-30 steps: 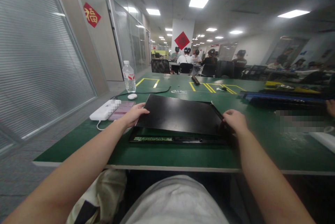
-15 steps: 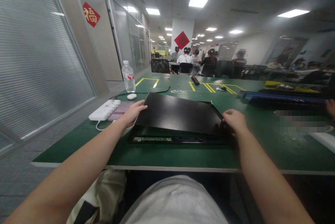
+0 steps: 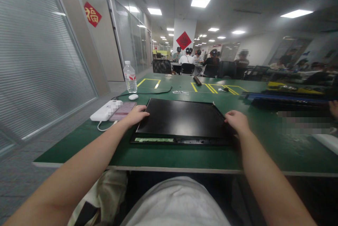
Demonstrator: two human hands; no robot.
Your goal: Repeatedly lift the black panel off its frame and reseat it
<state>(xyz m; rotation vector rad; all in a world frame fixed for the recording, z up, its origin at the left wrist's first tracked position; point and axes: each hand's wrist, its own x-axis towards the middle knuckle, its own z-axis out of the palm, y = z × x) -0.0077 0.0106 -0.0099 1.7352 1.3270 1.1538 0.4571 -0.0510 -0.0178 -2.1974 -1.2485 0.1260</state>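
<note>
A black flat screen panel lies over a black monitor frame on the green table. Along the frame's near side a strip of green circuit board shows. My left hand grips the panel's left edge, its thumb on top and the other fingers partly hidden. At the right edge my right hand is closed in a pinch; whether it has the panel or the frame rim between the fingertips I cannot tell.
To the left are a white power bank with a cable, a phone, a white oval case and a water bottle. Dark blurred parts lie at right, near another person's hand. Yellow tape marks the far tabletop.
The panel's left side has come down, so it now lies nearly flat over the frame. My left hand has lowered with it; my right hand has hardly moved.
</note>
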